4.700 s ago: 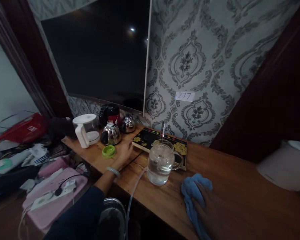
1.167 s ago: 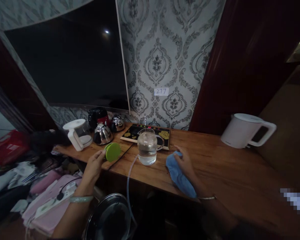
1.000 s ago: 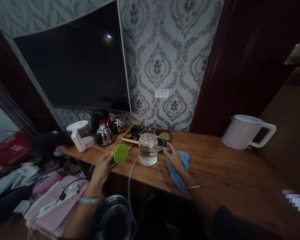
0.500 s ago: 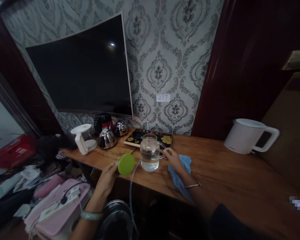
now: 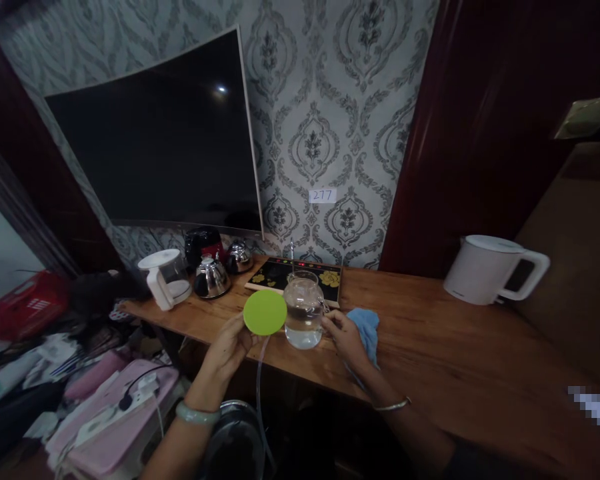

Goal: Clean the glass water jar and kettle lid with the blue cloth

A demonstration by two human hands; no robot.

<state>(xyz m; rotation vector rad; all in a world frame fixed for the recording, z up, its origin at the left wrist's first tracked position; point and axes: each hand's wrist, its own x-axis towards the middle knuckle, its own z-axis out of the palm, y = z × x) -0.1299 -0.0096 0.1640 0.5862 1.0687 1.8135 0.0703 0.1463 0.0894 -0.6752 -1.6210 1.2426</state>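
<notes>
A round green lid is held up by my left hand, its fingers closed on the lower left edge. The lid is just left of a clear glass pitcher, below its rim. Water fills part of the pitcher, and its top is uncovered. My right hand grips the pitcher's handle, which is mostly hidden by the fingers. Behind my right wrist a blue cloth lies crumpled on the wooden table.
Behind the pitcher is a black electric tea stove with a thin spout. Two steel kettles and a white-handled glass jug stand to the left, a white electric kettle at right. A clear hose hangs over the front edge.
The green lid has moved right and up, closer to the pitcher, and shows more of its flat face. The pitcher has turned, with its handle more toward me. My view has shifted slightly.
</notes>
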